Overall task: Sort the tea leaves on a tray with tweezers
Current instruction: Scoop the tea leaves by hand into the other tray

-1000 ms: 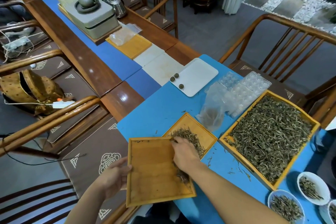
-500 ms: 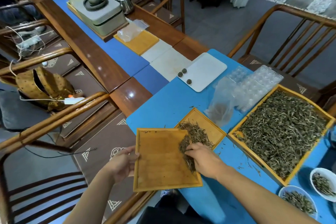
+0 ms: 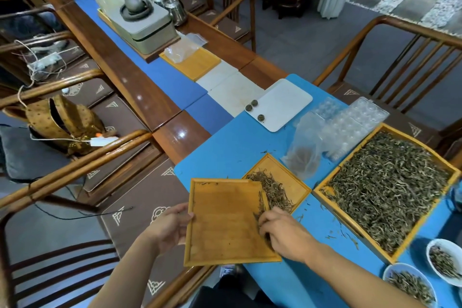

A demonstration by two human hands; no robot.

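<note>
Holding a bamboo tray out over the near left edge of the desk, tilted so its right rim overlaps a smaller bamboo tray lying flat on the blue mat. Left hand gripping the tray's left rim, thumb on top, fingers curled underneath. Right hand down at the tray's right rim, fingers bent into a little clump of tea leaves that runs from the tilted tray down into the smaller one. Can't tell if anything is actually pinched in there, too blurry, and can't make out any tweezers either. Mostly bare wood on the held tray, just a few stray bits near the far rim.

Just right of the smaller tray, a big bamboo tray heaped with loose tea, reaching toward the right edge of the desk. Near right corner: two white bowls with small portions of leaves. Beyond the trays, a crumpled clear plastic bag touching some clear plastic blister moulds, then a white rectangular plate with three dark tea balls near its left side. Loose leaves scattered over the mat between the trays.
</note>
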